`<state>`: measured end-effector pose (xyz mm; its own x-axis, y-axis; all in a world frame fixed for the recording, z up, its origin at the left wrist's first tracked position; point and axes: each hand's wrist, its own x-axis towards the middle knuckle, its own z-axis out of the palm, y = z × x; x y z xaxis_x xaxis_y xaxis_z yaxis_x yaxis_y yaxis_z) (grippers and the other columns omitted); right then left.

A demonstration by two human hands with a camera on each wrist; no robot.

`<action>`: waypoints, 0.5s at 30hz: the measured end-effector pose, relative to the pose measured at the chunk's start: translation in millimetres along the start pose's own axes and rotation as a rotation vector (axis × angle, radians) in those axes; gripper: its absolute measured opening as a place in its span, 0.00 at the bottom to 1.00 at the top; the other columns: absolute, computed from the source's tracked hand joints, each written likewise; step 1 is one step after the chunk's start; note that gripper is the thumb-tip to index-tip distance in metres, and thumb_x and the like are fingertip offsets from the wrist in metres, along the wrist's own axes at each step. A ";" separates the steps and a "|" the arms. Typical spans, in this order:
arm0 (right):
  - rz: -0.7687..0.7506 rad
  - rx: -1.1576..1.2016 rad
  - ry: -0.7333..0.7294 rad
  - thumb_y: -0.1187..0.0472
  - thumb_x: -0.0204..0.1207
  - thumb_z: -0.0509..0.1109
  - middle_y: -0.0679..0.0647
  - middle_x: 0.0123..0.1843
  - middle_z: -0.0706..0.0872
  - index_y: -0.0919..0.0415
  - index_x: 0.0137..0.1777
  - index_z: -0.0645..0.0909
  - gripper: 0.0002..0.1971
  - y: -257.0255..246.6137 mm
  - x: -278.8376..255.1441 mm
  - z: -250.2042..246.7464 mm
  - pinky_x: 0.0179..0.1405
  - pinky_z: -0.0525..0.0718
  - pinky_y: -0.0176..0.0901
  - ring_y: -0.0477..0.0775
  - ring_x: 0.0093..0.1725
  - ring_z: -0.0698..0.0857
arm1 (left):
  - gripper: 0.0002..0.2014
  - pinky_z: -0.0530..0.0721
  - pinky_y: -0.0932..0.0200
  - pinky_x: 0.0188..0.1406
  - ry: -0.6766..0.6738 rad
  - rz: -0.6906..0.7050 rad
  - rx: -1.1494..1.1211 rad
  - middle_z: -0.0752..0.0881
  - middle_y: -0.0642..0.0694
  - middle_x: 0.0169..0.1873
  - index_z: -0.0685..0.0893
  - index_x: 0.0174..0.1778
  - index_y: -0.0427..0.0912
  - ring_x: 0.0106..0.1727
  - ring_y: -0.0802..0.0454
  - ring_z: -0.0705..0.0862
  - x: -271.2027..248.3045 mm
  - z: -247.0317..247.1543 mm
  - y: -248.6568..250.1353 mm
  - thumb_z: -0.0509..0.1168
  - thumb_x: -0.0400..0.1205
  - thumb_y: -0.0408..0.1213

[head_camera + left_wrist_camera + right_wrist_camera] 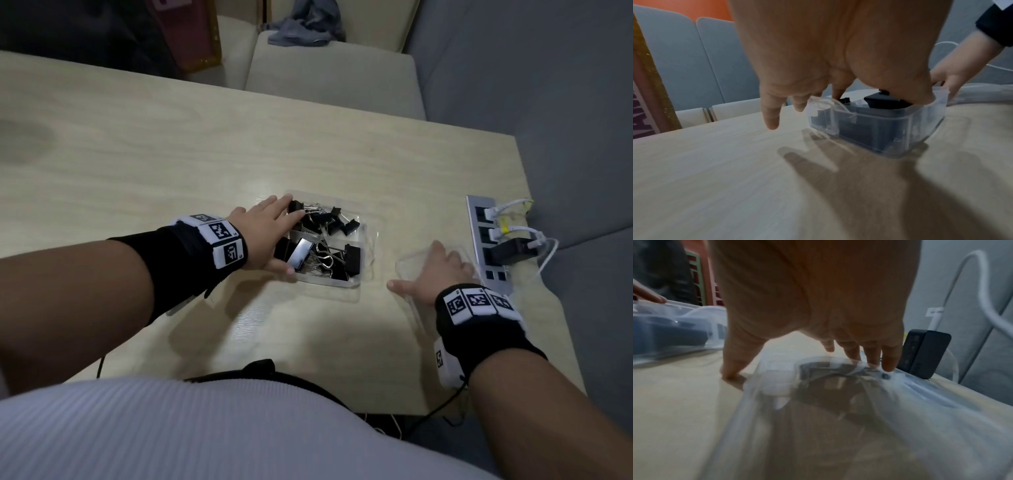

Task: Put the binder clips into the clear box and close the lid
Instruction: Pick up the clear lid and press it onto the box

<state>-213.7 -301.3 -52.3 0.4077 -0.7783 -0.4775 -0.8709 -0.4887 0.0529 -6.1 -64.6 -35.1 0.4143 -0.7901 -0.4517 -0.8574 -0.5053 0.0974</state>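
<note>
A clear two-compartment box (329,287) stands on the wooden table, its top uncovered. Several black binder clips fill it: small ones (342,222) in the far compartment, larger ones (352,260) in the near one. My left hand (287,236) spans the box's left side with straight, spread fingers. Its thumb (920,99) touches a large clip (881,100) just inside the box wall (910,129). The clear lid (411,265) lies flat on the table to the right of the box. My right hand (421,267) rests on that lid (859,418), fingers (888,366) spread on its far edge, thumb on the table.
A silver power strip (486,246) lies just beyond the right hand, carrying a black charger (510,251) and white cables. The table's right edge runs close behind it. Cream chairs stand past the far edge. Bare tabletop (137,164) stretches to the left.
</note>
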 end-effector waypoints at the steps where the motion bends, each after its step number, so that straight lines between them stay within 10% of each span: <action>1: -0.007 0.000 0.011 0.29 0.51 0.77 0.64 0.80 0.62 0.49 0.81 0.49 0.61 -0.9 -2.2 0.8 0.72 0.68 0.65 0.70 0.77 0.63 | 0.59 0.68 0.34 0.75 0.015 -0.006 -0.001 0.39 0.46 0.85 0.42 0.83 0.53 0.85 0.43 0.46 -0.3 1.3 -1.2 0.64 0.64 0.75; 15: -0.109 0.145 0.123 0.43 0.62 0.71 0.61 0.62 0.74 0.57 0.59 0.73 0.28 -22.0 -17.2 -19.0 0.57 0.79 0.58 0.66 0.62 0.73 | 0.62 0.68 0.36 0.76 0.030 -0.105 -0.091 0.38 0.48 0.85 0.38 0.83 0.45 0.85 0.46 0.44 -4.4 3.5 -22.1 0.66 0.65 0.72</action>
<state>-196.4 -284.6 -28.6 0.5240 -0.7709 -0.3621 -0.8468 -0.5172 -0.1242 10.0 -48.8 -38.3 0.5105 -0.7403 -0.4375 -0.7780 -0.6143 0.1317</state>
